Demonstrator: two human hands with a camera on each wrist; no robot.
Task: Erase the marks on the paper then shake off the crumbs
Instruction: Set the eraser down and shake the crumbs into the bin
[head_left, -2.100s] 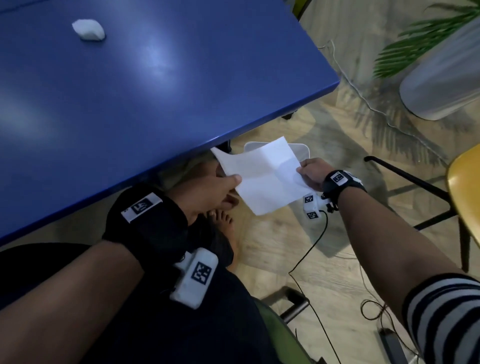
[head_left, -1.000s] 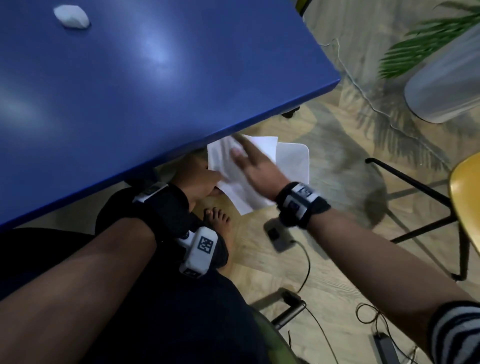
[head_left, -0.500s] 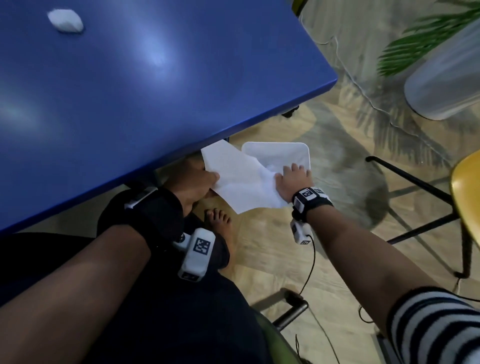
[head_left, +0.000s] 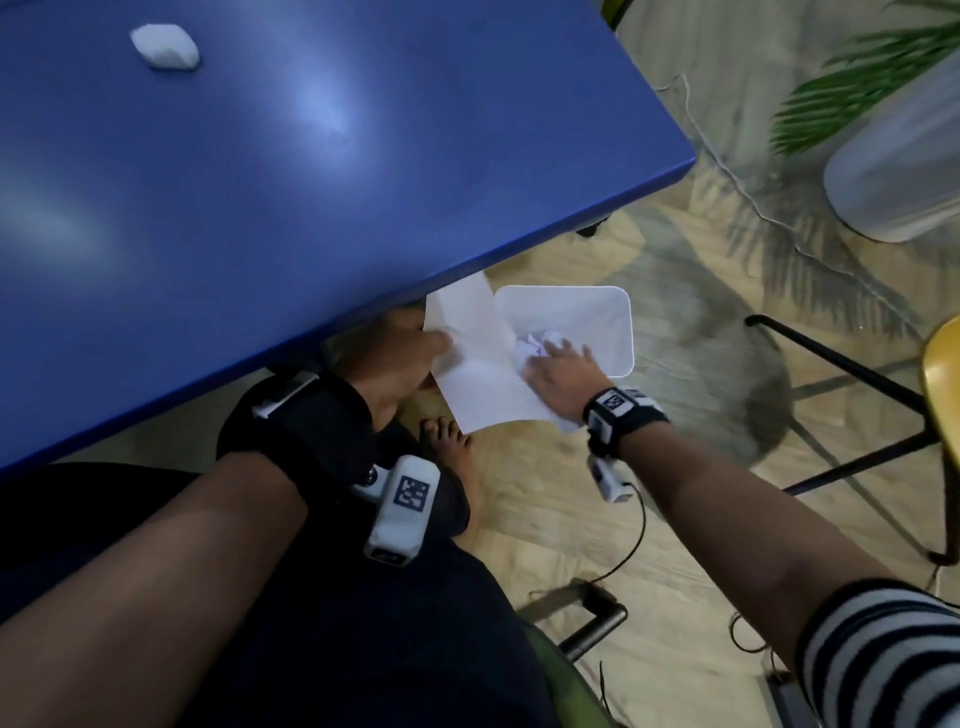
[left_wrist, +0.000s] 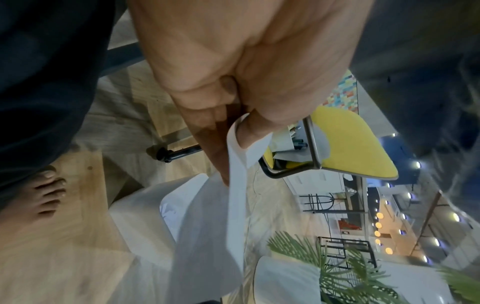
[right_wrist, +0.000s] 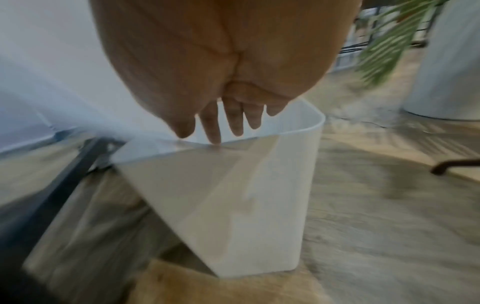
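Note:
A white sheet of paper hangs tilted below the blue table's edge, over a white bin on the floor. My left hand pinches the sheet's left edge; in the left wrist view the thumb and fingers of that hand clamp the paper. My right hand lies flat with straight fingers on the sheet's right end, above the bin's rim. In the right wrist view this hand points down at the bin, with the paper blurred to its left. A white eraser lies on the table.
The blue table overhangs the hands. Crumpled paper lies inside the bin. My bare foot stands just below the sheet. A yellow chair with black legs is at the right, a white planter beyond it, and cables on the floor.
My right hand let go of the sheet's right edge, swept flat across the paper, and now lies open at its right end over the bin. The left hand kept its pinch.

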